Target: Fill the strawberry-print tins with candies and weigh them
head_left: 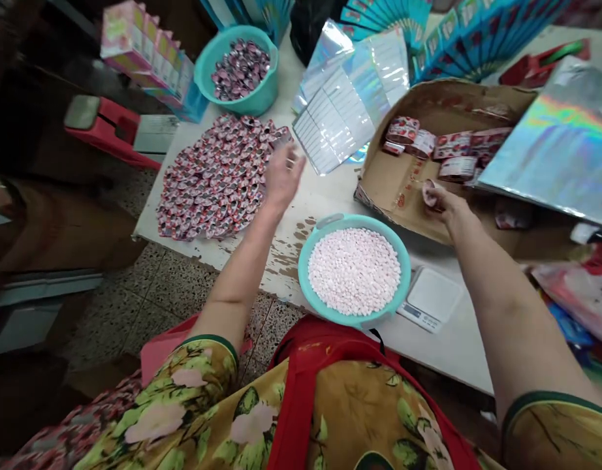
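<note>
Right grip (448, 203) clamped on a small printed piece (429, 193) within the carton (394, 173) — left grip (284, 173), closure unclear, at the heap's (213, 179) right edge — bare tabletop (330, 196) between.

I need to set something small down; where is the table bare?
White tabletop shows bare between the pile of printed packets, holographic sheets and the basin of white pellets, near the left hand. A strip lies bare on the near side of the digital scale. Blue cartons crowd the far side; printed rolls partly fill the cardboard box.
</note>
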Available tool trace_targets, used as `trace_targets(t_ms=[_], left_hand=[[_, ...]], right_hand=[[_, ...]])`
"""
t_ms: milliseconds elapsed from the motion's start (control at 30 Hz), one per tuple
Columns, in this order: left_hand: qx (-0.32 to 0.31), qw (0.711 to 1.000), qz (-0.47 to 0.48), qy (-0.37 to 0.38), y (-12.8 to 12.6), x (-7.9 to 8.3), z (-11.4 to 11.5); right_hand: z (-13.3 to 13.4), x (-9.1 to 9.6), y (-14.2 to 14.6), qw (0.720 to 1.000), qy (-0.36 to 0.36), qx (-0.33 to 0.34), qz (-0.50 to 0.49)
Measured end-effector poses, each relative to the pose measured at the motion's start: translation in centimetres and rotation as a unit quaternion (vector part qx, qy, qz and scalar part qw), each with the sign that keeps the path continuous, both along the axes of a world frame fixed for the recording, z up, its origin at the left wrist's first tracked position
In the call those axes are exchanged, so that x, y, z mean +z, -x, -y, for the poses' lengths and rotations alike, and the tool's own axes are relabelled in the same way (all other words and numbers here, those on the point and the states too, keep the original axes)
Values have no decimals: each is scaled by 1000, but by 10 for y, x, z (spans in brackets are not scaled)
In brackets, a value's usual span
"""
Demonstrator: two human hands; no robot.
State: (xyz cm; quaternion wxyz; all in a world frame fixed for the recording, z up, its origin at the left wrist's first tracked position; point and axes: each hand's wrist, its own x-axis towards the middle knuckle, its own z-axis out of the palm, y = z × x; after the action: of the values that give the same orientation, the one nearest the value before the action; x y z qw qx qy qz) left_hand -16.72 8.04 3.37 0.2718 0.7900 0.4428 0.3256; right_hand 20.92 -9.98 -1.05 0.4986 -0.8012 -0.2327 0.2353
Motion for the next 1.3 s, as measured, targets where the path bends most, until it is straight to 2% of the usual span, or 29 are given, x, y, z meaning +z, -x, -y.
trace_targets(t_ms=[67,100,133,200,233,300,400,467,533,600,667,767,833,900,933,1000,1100,1167,1300], left_hand=[[-139,989,-40,42,-17,-22,51],[-199,976,-70,56,-24,-36,82],[-229,967,-102,51,-30,-51,113],[-211,967,-143,30,-41,-77,166],[-199,967,-158,25,-46,-87,185],[-188,964,-183,32,-54,-97,207],[-187,952,-234,54,-61,-99,218],[-198,942,-265,62,-61,-96,222],[-219,933,-274,75,-58,-93,229],[-222,935,-257,99,-56,-93,235],[-196,949,-209,135,-54,-94,238],[-121,958,-68,249,-53,-94,233],[-61,924,53,374,-51,-86,228],[-26,863,168,477,-49,-68,224],[-25,836,217,504,-48,-57,224],[-55,799,297,520,-46,-33,228],[-101,770,382,501,-47,-8,239],[-94,766,420,477,-51,-5,245],[-42,787,455,414,-62,-15,247]], right_hand=[[25,13,10,998,-2,-6,-58],[42,20,17,995,-31,-10,-90],[60,27,25,990,-74,-13,-117],[101,39,45,973,-169,-16,-159],[122,42,57,964,-201,-17,-171],[162,44,82,959,-222,-28,-175],[212,33,119,962,-206,-75,-160],[236,24,139,962,-195,-99,-164],[249,17,155,950,-198,-111,-213],[251,13,168,929,-208,-118,-282],[247,13,179,918,-207,-114,-318],[233,16,194,935,-180,-82,-296],[224,20,204,951,-149,-59,-264],[215,22,215,966,-114,-32,-230],[211,23,220,973,-98,-15,-208],[202,23,232,986,-73,25,-148],[186,20,249,995,-50,77,-37],[177,17,259,995,-34,92,9],[167,12,267,995,11,93,42]])
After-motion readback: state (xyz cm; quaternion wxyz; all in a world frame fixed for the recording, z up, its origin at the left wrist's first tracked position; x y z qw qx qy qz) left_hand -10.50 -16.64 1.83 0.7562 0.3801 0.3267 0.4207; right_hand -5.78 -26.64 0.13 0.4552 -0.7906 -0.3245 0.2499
